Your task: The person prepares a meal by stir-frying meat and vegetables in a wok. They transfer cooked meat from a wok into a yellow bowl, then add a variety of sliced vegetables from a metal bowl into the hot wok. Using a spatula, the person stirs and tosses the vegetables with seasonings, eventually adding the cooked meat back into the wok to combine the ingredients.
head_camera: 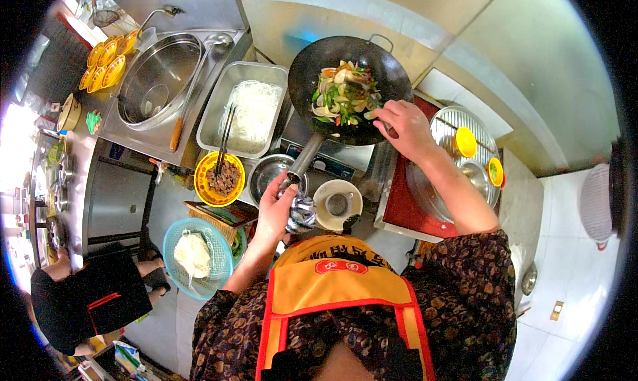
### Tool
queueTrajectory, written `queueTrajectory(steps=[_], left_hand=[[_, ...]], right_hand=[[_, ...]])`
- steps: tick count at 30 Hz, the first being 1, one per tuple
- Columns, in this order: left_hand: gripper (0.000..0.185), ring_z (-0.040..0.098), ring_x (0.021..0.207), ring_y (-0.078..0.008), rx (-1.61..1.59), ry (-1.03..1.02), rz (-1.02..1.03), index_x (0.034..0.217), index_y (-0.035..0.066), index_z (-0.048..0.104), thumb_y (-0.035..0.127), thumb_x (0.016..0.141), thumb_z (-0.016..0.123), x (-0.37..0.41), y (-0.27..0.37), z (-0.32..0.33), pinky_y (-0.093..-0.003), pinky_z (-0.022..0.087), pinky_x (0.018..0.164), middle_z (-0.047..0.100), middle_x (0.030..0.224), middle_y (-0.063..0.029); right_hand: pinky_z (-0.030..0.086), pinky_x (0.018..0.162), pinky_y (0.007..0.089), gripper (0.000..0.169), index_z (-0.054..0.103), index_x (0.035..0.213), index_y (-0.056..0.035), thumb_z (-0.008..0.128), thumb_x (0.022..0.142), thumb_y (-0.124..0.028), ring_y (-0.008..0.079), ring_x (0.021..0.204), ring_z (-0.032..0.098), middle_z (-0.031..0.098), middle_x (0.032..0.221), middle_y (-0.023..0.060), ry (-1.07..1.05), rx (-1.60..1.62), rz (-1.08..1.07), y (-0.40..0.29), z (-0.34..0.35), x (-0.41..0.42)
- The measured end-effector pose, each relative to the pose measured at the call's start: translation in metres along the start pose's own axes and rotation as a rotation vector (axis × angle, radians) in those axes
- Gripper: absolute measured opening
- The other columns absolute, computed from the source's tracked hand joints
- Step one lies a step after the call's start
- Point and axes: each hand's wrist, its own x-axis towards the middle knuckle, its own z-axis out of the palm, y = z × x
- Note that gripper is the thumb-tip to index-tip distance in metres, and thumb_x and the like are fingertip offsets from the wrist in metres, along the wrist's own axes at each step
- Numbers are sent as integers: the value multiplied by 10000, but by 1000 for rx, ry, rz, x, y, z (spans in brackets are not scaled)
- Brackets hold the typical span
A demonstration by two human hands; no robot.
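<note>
A black wok (305, 77) stands on the stove, holding stir-fried vegetables (344, 92): pale slices, green pieces and orange bits. Its metal handle (310, 154) points toward me. My left hand (275, 209) grips the end of that handle, with a striped cloth (301, 214) bunched beside the fingers. Over the wok's right rim, my right hand (406, 127) is closed around the handle of a cooking utensil (391, 130); the utensil's working end is blurred among the vegetables.
Left of the wok are a steel tray (208, 132) of white noodles, a yellow bowl (200, 191) of browned meat with chopsticks (227, 137), and a large pot (124, 102). A strainer sits in a cream container (324, 216). Yellow cups (466, 142) stand right. Another person (94, 296) is at left.
</note>
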Motion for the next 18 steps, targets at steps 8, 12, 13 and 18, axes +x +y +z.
queueTrajectory(steps=[8,12,13,18], left_hand=[[261,562,920,-109,-200,-161,-120,1114,-18,606,153,919,582,15,-13,-3,-255,417,871,655,971,-40],[253,571,835,-101,-214,-146,-138,1128,-8,604,145,935,546,13,2,0,-248,456,772,648,948,-34],[257,571,836,-101,-226,-139,-134,1137,-6,599,144,937,543,12,2,0,-248,455,775,648,953,-35],[279,571,846,-98,-197,-128,-119,1177,-1,578,143,943,530,5,18,8,-245,455,782,647,976,-42]], right_hand=[[472,704,412,224,621,962,-61,681,777,-172,297,816,571,547,832,88,-23,72,-91,-1,28,-2],[476,747,387,270,661,977,-45,736,732,-130,281,859,584,609,907,86,-157,124,-87,-36,-22,-10],[472,762,390,275,664,978,-47,740,727,-130,275,861,583,612,911,80,-155,131,-98,-43,-33,-12],[422,889,446,270,670,956,-71,749,706,-137,268,990,552,617,916,45,-125,110,-141,-60,-52,-15]])
